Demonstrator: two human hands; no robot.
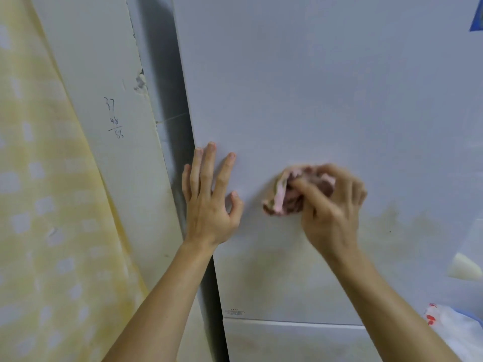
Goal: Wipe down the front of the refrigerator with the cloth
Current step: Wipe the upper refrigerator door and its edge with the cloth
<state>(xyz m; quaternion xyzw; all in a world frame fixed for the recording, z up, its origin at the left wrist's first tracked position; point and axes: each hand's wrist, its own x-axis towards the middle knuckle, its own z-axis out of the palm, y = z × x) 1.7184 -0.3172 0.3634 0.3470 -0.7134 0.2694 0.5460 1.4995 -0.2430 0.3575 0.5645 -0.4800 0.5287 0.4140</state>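
Observation:
The white refrigerator door [313, 87] fills most of the view. My right hand [332, 205] grips a bunched pink cloth [285, 194] and holds it against the door at mid height. My left hand [209, 199] lies flat on the door near its left edge, fingers straight and spread. A yellowish smudged patch [397, 223] shows on the door to the right of the cloth. A seam [287, 321] low down separates the upper door from the lower one.
A white wall [104, 100] with handwritten numbers [115, 117] stands left of the fridge. A yellow patterned curtain [39, 205] hangs at far left. A white plastic bag with red print [454, 327] sits at lower right.

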